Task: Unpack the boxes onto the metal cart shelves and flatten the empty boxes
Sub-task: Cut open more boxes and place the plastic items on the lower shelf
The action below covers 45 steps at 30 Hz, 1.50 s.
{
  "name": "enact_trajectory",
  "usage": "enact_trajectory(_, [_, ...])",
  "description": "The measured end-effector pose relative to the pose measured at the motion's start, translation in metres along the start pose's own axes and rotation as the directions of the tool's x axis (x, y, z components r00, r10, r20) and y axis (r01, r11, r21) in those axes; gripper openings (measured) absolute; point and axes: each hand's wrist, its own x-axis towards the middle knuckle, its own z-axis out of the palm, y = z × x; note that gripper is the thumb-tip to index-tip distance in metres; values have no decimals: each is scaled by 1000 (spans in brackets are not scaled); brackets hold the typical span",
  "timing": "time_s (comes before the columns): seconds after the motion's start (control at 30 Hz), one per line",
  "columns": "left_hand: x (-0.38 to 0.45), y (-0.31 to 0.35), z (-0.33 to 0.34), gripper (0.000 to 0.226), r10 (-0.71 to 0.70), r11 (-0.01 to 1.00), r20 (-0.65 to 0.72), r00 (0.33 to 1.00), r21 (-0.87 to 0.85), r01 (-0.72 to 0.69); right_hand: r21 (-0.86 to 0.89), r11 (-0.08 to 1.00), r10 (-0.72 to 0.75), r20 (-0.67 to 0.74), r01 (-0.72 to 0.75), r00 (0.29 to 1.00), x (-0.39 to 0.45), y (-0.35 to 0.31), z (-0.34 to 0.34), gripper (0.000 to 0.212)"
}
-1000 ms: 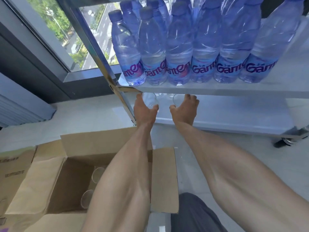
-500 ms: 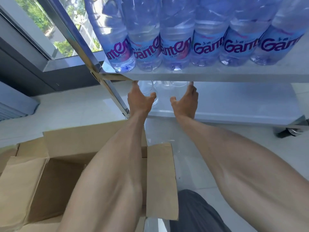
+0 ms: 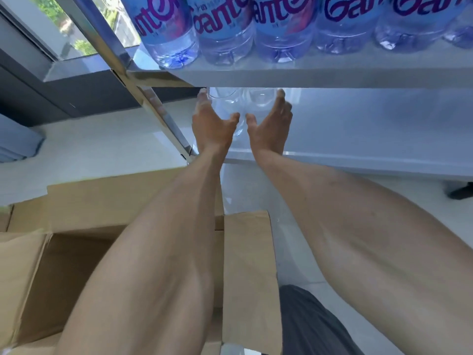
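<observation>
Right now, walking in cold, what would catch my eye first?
Probably the row of blue-labelled water bottles crowding the cart's upper shelf at the top. Just under it, the left hand and right hand reach onto the lower shelf, cupped around clear glasses. Below the forearms sits an open cardboard box on the floor.

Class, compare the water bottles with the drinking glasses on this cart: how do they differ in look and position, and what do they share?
The water bottles stand on the upper shelf; the drinking glasses sit on the lower shelf. The water bottles look blue-tinted and carry purple labels; the drinking glasses are colourless and plain. No hand touches the water bottles, while the left hand and right hand flank the drinking glasses. Both are see-through.
</observation>
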Motion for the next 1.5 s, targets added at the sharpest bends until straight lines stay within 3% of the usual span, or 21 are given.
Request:
enact_trajectory(0.2, [6, -4, 12, 68, -30, 1000, 21, 999, 5, 29, -61, 998, -17, 3, 17, 1000, 1, 24, 7, 86])
enact_trajectory(0.3, [15, -4, 16, 63, -38, 998, 18, 999, -41, 39, -122, 991, 51, 14, -49, 999, -4, 44, 7, 77])
enact_trajectory(0.4, [24, -3, 20, 57, -42, 997, 32, 999, -60, 44, -175, 984, -17, 13, 19, 1000, -6, 49, 11, 67])
enact_trajectory(0.73, [19, 11, 9, 73, -112, 992, 126, 986, -52, 119, -160, 987, 9, 28, -4, 1000, -12, 42, -5, 61])
enact_trajectory(0.8, [10, 12, -6, 72, -136, 991, 157, 978, 10, 136, -168, 986, 16, 50, -8, 999, -24, 37, -13, 61])
enact_trajectory(0.93, [-3, 16, -42, 36, -71, 971, 301, 951, 237, -3, -121, 992, -8, 158, 27, 987, -45, 13, -18, 52])
enact_trajectory(1.03, [-12, 19, -68, 41, -73, 954, 362, 929, 297, -40, -77, 995, -42, 206, 59, 978, -57, -13, -18, 36])
enact_trajectory(1.17, [-41, 13, -102, 37, -56, 970, 96, 994, 242, 32, -140, 983, -70, 329, 122, 942, -73, -37, -29, 21])
enact_trajectory(1.23, [-58, 11, -121, 29, -31, 969, -22, 999, 246, 36, -148, 987, -13, 343, 68, 939, -78, -48, -35, 20])
enact_trajectory(1.4, [-87, -9, -173, 21, -108, 961, -134, 985, 240, 138, -25, 996, 89, 331, -85, 940, -103, -80, -43, 21])
enact_trajectory(1.5, [-113, -35, -201, 23, -272, 923, -153, 950, 240, 302, 56, 998, 15, 255, -31, 967, -119, -108, -50, 22])
